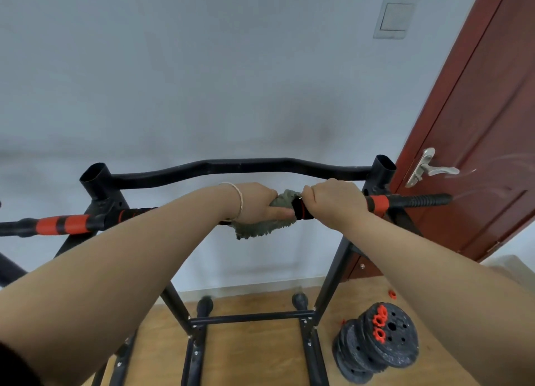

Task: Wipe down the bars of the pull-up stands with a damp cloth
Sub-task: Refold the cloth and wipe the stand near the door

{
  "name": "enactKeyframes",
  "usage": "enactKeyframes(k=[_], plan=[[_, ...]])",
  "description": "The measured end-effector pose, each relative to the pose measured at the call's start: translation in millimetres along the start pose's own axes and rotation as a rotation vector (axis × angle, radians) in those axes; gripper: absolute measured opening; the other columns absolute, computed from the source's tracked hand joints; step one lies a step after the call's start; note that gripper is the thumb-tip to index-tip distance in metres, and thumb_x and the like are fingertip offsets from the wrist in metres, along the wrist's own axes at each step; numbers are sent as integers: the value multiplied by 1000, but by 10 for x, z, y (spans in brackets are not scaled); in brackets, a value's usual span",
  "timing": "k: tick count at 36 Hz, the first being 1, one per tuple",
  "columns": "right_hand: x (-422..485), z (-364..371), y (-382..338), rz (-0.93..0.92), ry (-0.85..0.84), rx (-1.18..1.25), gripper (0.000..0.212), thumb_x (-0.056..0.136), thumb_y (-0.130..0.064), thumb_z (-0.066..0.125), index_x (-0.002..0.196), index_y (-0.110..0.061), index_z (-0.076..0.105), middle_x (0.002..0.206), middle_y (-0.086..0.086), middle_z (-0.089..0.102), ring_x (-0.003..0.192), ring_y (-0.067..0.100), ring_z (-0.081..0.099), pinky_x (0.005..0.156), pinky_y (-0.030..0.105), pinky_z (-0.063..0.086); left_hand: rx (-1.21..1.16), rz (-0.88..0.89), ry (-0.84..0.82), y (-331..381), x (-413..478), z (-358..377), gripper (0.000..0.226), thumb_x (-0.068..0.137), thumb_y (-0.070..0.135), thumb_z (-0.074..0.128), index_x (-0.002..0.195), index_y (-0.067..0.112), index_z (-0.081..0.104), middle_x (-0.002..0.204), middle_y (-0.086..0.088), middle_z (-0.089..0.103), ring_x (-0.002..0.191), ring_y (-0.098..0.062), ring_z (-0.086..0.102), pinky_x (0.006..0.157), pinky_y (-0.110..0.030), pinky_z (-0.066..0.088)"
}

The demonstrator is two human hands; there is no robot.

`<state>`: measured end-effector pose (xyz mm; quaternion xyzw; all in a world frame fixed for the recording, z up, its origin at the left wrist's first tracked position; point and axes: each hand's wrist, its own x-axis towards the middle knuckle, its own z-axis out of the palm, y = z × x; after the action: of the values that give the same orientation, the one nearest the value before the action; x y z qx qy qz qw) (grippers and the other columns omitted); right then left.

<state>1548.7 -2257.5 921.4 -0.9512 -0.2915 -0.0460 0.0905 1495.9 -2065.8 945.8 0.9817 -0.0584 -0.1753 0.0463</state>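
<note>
A black pull-up stand fills the middle of the view. Its near horizontal bar (411, 201) carries black and orange foam grips. My left hand (256, 202) grips a grey-green cloth (260, 226) wrapped around this bar near its middle, and part of the cloth hangs below the hand. Right beside it, my right hand (335, 199) grips the bar over a foam grip. A curved black rear bar (231, 165) runs behind both hands, joining two open-topped uprights.
A red-brown door (477, 125) with a metal handle (428, 168) stands at the right, close to the bar's right end. Black weight plates (379, 348) with orange collars lie on the wooden floor at the lower right. A grey wall rises behind the stand.
</note>
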Motion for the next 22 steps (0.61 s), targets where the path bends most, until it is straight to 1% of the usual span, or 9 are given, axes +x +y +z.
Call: enactKeyframes(k=[4, 6, 8, 11, 13, 16, 18, 20, 22], plan=[[-82, 139, 97, -52, 131, -106, 26, 79, -13, 63, 59, -12, 47, 45, 1, 40, 37, 20, 27, 44, 17, 14, -124, -41, -129, 44, 41, -72, 72, 93, 74, 18, 105, 20, 63, 107, 0, 64, 102, -22, 61, 98, -40, 44], [-52, 50, 58, -39, 6, -63, 22, 80, -10, 64, 68, -10, 46, 51, 1, 42, 43, 22, 35, 43, 21, 20, -114, -33, -104, 52, 47, -66, 71, 94, 73, 19, 103, 18, 63, 105, -1, 64, 100, -22, 61, 95, -39, 44], [64, -66, -8, 129, -186, 142, 21, 93, -19, 48, 76, -7, 47, 57, 2, 52, 53, 25, 51, 48, 28, 36, -79, -27, -41, 57, 26, -17, 69, 94, 72, 22, 100, 16, 62, 98, -3, 64, 93, -23, 61, 83, -37, 45], [234, -260, -9, 254, -552, 353, 55, 100, -36, 27, 79, -2, 65, 60, 11, 71, 53, 26, 65, 59, 30, 50, -27, -18, 75, 100, -48, 82, 60, 92, 73, 31, 94, 19, 56, 85, -1, 61, 77, -18, 58, 65, -33, 41], [255, -299, -32, 217, -636, 318, 61, 101, -39, 25, 79, 0, 66, 62, 14, 70, 52, 27, 64, 62, 33, 51, 16, -16, 128, 117, -84, 118, 59, 91, 75, 32, 89, 20, 53, 79, 0, 59, 70, -15, 56, 60, -31, 40], [209, -262, -37, 152, -529, 229, 54, 100, -36, 28, 73, -4, 61, 53, 11, 62, 44, 26, 53, 58, 32, 48, 8, -27, 126, 106, -83, 118, 64, 91, 76, 28, 87, 18, 54, 80, -1, 60, 71, -16, 57, 62, -33, 41], [155, -204, 1, 35, -365, 89, 30, 99, -25, 39, 80, -5, 51, 58, 7, 58, 49, 24, 51, 53, 32, 46, -18, -27, 87, 95, -58, 94, 70, 92, 75, 24, 92, 14, 60, 86, -5, 63, 78, -21, 60, 66, -34, 43], [16, -57, 53, -136, -127, -119, 11, 94, -12, 52, 88, -8, 45, 66, 5, 52, 55, 25, 45, 44, 31, 32, -28, -25, 54, 113, -26, 66, 75, 94, 73, 20, 97, 12, 63, 93, -8, 66, 86, -24, 62, 71, -34, 44], [-110, 32, 95, -144, -23, -187, 16, 86, -12, 66, 79, -5, 54, 56, 5, 51, 45, 24, 35, 41, 22, 19, -65, -42, 1, 132, 5, 43, 79, 94, 72, 14, 98, 12, 66, 97, -9, 67, 91, -25, 63, 81, -36, 46]])
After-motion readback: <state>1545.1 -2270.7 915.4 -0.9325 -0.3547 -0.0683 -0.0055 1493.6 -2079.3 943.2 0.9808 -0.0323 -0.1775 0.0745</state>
